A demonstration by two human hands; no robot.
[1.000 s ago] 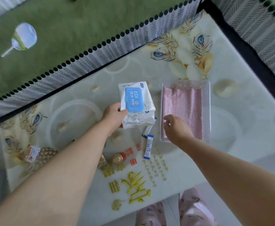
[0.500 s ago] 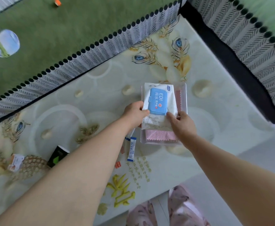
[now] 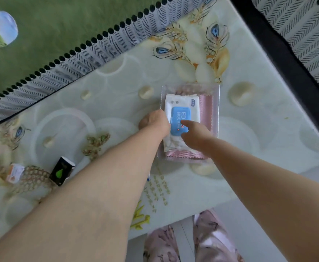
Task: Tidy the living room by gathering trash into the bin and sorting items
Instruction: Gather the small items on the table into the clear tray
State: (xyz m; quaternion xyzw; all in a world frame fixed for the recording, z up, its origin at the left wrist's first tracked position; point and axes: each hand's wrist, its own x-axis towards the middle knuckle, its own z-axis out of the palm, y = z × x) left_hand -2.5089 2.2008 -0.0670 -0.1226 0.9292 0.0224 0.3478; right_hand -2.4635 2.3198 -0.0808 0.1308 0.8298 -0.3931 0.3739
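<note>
Blue-lidded and white, a wet-wipes pack (image 3: 181, 103) is pictured laid flat in a clear plastic tray (image 3: 218, 110) lined with pink cloth (image 3: 207, 114), as a living-room tabletop (image 3: 117, 91) is sorted.

The right hand (image 3: 194, 133) is rested on the pack, its forefinger stretched straight onto the blue lid (image 3: 179, 114) and the other fingers loosely relaxed. The left hand (image 3: 154, 121) is shown from the back, knuckles up, at the pack's near-left edge. Its fingertips are hidden, so it cannot be told whether the edge is pinched or merely touched.

Trouble is most likely to be caused by the withdrawal. If the left fingers are tucked under the pack, it could be dragged up and over the tray's low wall as that hand is pulled away. The tray looks light and the tabletop smooth, so a sideways push from either hand could send it sliding. The cloth could also be rucked up beneath the pack. A firm press from the forefinger might pop the lid, though its catch cannot be made out.

The pack is placed directly beneath the right fingertips and immediately to the right of the left knuckles, with its far end beyond both hands. A black box (image 3: 62, 171) and an orange-and-white packet (image 3: 15, 173) are left well back, outside the left forearm.
</note>
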